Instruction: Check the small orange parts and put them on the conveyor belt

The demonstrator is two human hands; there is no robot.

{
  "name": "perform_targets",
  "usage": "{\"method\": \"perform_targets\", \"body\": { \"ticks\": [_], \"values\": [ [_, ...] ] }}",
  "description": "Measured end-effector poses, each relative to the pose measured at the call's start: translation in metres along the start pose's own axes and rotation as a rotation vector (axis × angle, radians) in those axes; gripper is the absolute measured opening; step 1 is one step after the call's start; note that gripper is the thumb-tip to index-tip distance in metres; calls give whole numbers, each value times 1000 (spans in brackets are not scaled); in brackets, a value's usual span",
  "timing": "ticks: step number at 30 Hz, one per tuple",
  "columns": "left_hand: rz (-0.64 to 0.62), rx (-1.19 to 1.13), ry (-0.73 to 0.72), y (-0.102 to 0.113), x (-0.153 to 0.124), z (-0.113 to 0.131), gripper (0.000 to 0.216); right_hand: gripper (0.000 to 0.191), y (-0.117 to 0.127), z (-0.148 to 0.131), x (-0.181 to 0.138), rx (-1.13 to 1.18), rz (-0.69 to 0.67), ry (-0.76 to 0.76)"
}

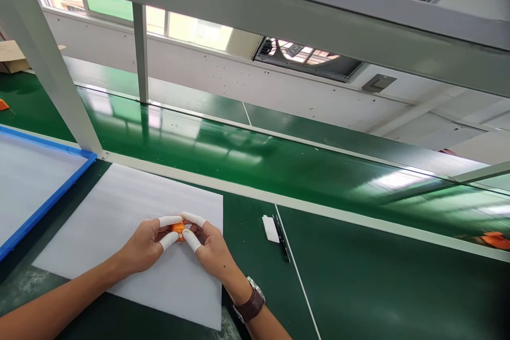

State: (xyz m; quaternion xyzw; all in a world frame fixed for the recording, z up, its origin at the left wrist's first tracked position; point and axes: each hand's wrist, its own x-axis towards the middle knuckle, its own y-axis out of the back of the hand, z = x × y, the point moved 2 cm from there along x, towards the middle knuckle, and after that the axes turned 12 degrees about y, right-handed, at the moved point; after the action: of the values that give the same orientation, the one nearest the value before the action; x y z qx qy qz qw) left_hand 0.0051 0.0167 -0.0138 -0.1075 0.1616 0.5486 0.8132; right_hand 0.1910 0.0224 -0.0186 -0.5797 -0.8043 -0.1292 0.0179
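Both my hands meet over a white foam sheet [119, 207] on the green bench. My left hand [147, 241] and my right hand [209, 247] pinch one small orange part [178, 229] between thumbs and forefingers, which wear white finger cots. The part is mostly hidden by the fingertips. A watch with a brown strap sits on my right wrist [251, 303].
A blue-framed white tray [48, 191] lies at the left. A small white tag and a black tool [279, 231] rest to the right of the sheet. Behind runs a glossy green conveyor belt [239, 154] with grey frame posts [48, 64]. Orange parts [494, 239] lie at the far right.
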Motion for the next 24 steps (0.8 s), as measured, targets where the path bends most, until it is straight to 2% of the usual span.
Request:
{"method": "perform_targets", "body": {
  "ticks": [5,10,13,16,24],
  "values": [
    [31,-15,25,0,-1,5,39,48,0,5,3,168,25,-15],
    [-93,-81,-32,-3,-2,6,51,49,1,8,3,188,76,-13],
    [-39,-35,-72,-4,-1,3,55,45,2,5,2,185,71,-17],
    [45,18,-113,-2,0,3,46,40,3,1,3,184,58,-23],
    [68,42,-124,0,-1,9,33,36,3,0,4,125,63,-30]
  ]
}}
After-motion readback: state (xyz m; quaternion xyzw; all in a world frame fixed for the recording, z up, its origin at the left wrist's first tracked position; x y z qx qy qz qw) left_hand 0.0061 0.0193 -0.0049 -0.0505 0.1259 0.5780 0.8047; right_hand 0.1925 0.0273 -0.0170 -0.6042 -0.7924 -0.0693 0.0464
